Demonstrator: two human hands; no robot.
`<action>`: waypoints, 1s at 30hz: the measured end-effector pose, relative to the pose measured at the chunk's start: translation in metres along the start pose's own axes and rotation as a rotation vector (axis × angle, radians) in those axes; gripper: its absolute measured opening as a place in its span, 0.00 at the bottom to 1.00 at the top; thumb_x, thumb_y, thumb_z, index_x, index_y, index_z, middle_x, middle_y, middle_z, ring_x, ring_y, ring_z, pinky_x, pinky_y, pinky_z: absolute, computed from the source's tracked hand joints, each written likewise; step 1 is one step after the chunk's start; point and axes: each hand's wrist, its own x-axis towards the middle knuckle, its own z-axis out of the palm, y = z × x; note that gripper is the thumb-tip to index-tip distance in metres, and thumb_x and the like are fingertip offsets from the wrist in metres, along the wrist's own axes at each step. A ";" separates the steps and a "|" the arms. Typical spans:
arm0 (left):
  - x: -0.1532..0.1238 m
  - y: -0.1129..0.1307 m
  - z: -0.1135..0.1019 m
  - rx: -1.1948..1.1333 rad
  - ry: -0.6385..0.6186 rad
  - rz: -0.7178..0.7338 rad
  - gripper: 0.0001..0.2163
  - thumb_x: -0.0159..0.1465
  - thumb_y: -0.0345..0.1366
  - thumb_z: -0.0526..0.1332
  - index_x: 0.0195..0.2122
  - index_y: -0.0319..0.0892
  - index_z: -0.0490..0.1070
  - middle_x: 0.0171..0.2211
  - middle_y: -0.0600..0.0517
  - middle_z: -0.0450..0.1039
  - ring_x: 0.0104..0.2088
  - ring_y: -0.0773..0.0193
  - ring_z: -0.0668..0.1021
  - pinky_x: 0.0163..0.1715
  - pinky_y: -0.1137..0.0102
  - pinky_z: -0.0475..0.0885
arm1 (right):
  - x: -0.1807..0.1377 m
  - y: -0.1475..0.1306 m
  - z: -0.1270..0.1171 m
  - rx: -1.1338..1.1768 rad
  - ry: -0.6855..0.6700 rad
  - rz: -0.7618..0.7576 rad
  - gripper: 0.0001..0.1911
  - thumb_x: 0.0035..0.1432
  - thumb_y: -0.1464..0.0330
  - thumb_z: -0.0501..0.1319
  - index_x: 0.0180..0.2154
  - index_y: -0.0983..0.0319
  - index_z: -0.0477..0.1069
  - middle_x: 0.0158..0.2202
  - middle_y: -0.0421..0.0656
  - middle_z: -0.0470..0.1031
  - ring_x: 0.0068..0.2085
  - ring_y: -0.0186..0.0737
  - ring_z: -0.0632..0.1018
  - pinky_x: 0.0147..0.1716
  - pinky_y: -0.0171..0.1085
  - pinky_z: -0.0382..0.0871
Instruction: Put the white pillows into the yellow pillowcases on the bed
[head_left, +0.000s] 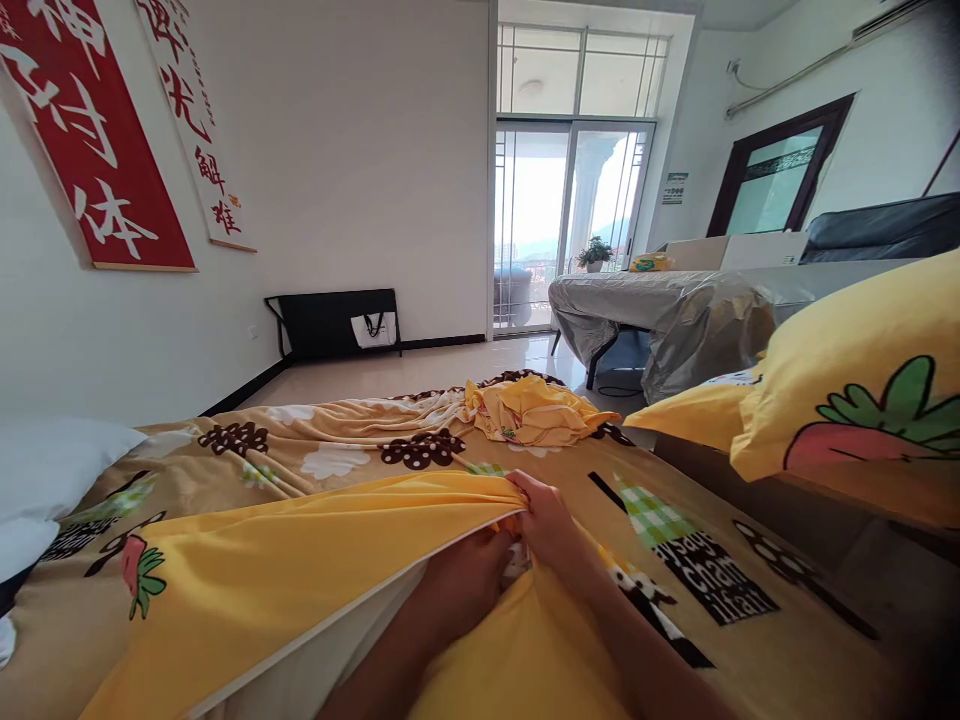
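Holding 1 yellow fabric cover point(300, 550) over the near side of the tan blanket point(720, 500); gripping its upper edge with the right hand point(551, 525); reaching into its opening with the left hand point(469, 580), being unable to tell whether closed on cloth there. Judging as light, soft, limp, creasing readily and hardly slipping; best grasping along the pale-edged opening. Reading "cham" on the blanket, "付体" on the red scroll point(127, 200), "解难" on the white scroll point(196, 130), beyond and left of the blanket. Finding no legible brand.
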 end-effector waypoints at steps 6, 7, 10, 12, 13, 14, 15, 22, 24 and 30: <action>0.000 0.002 0.000 0.002 0.029 0.015 0.20 0.65 0.32 0.51 0.58 0.45 0.62 0.61 0.47 0.62 0.61 0.54 0.64 0.61 0.58 0.60 | 0.002 0.004 0.000 -0.067 0.041 -0.044 0.14 0.41 0.76 0.50 0.31 0.61 0.68 0.32 0.43 0.73 0.34 0.39 0.71 0.35 0.33 0.60; 0.000 0.002 0.000 0.002 0.034 0.023 0.19 0.65 0.31 0.51 0.58 0.44 0.62 0.61 0.46 0.62 0.61 0.54 0.64 0.61 0.58 0.60 | 0.002 0.004 0.000 -0.066 0.045 -0.048 0.14 0.41 0.76 0.50 0.31 0.61 0.68 0.32 0.43 0.73 0.34 0.39 0.71 0.35 0.33 0.60; -0.001 0.001 0.002 0.014 0.039 0.031 0.18 0.65 0.32 0.52 0.56 0.44 0.64 0.60 0.45 0.64 0.60 0.54 0.65 0.60 0.58 0.61 | 0.002 0.001 -0.002 -0.036 -0.007 0.014 0.13 0.42 0.76 0.50 0.31 0.60 0.67 0.29 0.41 0.73 0.31 0.37 0.70 0.31 0.32 0.59; -0.001 0.000 0.003 0.019 0.033 0.016 0.16 0.64 0.33 0.52 0.53 0.44 0.66 0.58 0.45 0.66 0.58 0.53 0.67 0.58 0.57 0.63 | 0.000 -0.003 -0.003 -0.038 -0.029 0.048 0.13 0.43 0.76 0.49 0.31 0.60 0.67 0.28 0.41 0.74 0.30 0.37 0.71 0.31 0.32 0.58; -0.001 0.000 0.003 0.015 0.028 0.006 0.15 0.64 0.33 0.53 0.52 0.44 0.67 0.57 0.44 0.67 0.57 0.52 0.68 0.57 0.57 0.64 | 0.000 -0.004 -0.003 -0.052 -0.027 0.056 0.13 0.44 0.77 0.49 0.31 0.60 0.67 0.28 0.42 0.74 0.30 0.38 0.71 0.31 0.32 0.58; -0.001 0.000 0.003 0.007 0.023 -0.001 0.15 0.64 0.33 0.53 0.52 0.44 0.67 0.56 0.44 0.67 0.57 0.52 0.69 0.56 0.57 0.65 | -0.001 -0.005 -0.003 -0.073 -0.021 0.064 0.13 0.44 0.77 0.49 0.31 0.60 0.67 0.29 0.42 0.75 0.31 0.38 0.71 0.31 0.32 0.58; -0.001 0.000 0.003 -0.005 0.022 -0.006 0.16 0.64 0.33 0.54 0.52 0.44 0.67 0.56 0.44 0.68 0.56 0.52 0.69 0.56 0.57 0.65 | -0.001 -0.006 -0.003 -0.098 -0.018 0.073 0.14 0.44 0.77 0.49 0.32 0.60 0.68 0.30 0.43 0.75 0.32 0.38 0.72 0.32 0.32 0.58; -0.001 0.001 0.003 -0.048 0.088 0.024 0.19 0.63 0.29 0.52 0.56 0.45 0.64 0.57 0.44 0.67 0.57 0.54 0.69 0.59 0.56 0.63 | -0.001 -0.003 -0.004 -0.263 -0.084 0.099 0.16 0.48 0.77 0.49 0.37 0.62 0.69 0.34 0.46 0.76 0.37 0.42 0.73 0.35 0.34 0.58; -0.002 -0.002 0.006 -0.036 0.110 0.039 0.20 0.63 0.27 0.51 0.57 0.43 0.63 0.57 0.43 0.68 0.57 0.54 0.70 0.58 0.55 0.64 | -0.001 -0.002 -0.005 -0.291 -0.095 0.109 0.15 0.50 0.77 0.49 0.37 0.61 0.70 0.34 0.47 0.76 0.38 0.42 0.73 0.36 0.34 0.58; -0.004 -0.008 0.015 0.001 0.131 0.040 0.16 0.64 0.28 0.50 0.51 0.43 0.67 0.54 0.44 0.71 0.55 0.55 0.73 0.53 0.57 0.70 | 0.000 0.002 -0.005 -0.296 -0.116 0.119 0.11 0.53 0.75 0.48 0.32 0.62 0.68 0.34 0.47 0.76 0.35 0.40 0.72 0.34 0.34 0.56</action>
